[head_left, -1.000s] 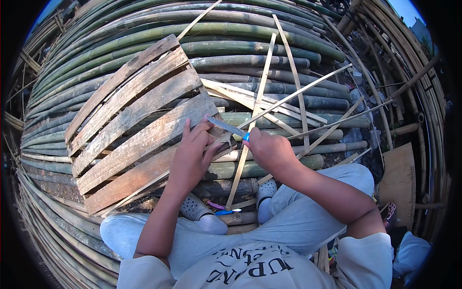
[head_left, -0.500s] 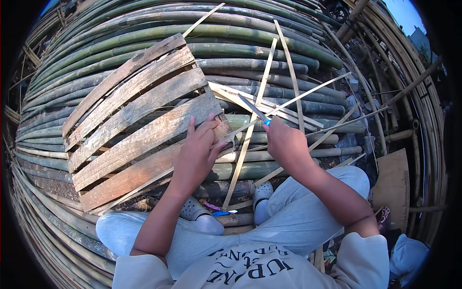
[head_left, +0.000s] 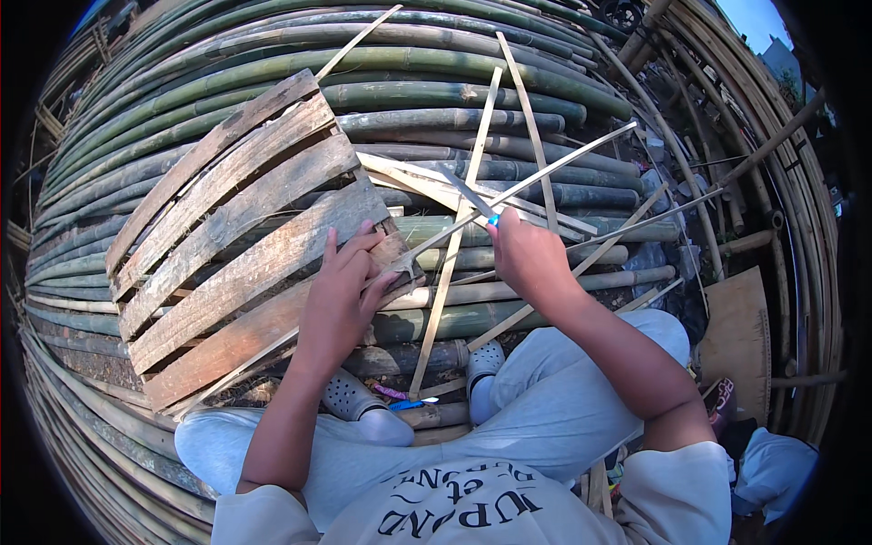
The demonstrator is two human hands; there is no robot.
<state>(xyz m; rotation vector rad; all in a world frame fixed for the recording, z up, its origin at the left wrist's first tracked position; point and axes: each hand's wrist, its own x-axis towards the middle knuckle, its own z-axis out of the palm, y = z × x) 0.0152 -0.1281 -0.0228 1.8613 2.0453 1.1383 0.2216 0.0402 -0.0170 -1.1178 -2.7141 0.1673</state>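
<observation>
A slatted wooden panel (head_left: pixel 252 216) lies tilted at the left, its near right corner under my left hand (head_left: pixel 341 283). Its fingers press on the slats, and the thumb closes near a long, thin bamboo strip (head_left: pixel 581 157). This strip runs along the panel's near edge, passes under the hand and sticks out to the upper right. My right hand (head_left: pixel 538 262) is closed round the blue handle of a knife (head_left: pixel 470 197). The blade points to the upper left and lies close to the strip; whether it touches cannot be made out.
Several loose strips (head_left: pixel 520 109) cross on the bed of green bamboo poles (head_left: pixel 436 86). By my feet lies a small blue-handled tool (head_left: pixel 407 404). A flat brown board (head_left: pixel 736 341) stands at the right, beside stacked poles (head_left: pixel 777 136). More poles (head_left: pixel 100 418) lie at the left.
The whole view has shifted slightly, so panel and strips sit a little further left. My hands keep their holds; the strip's far end has swung slightly closer to the knife.
</observation>
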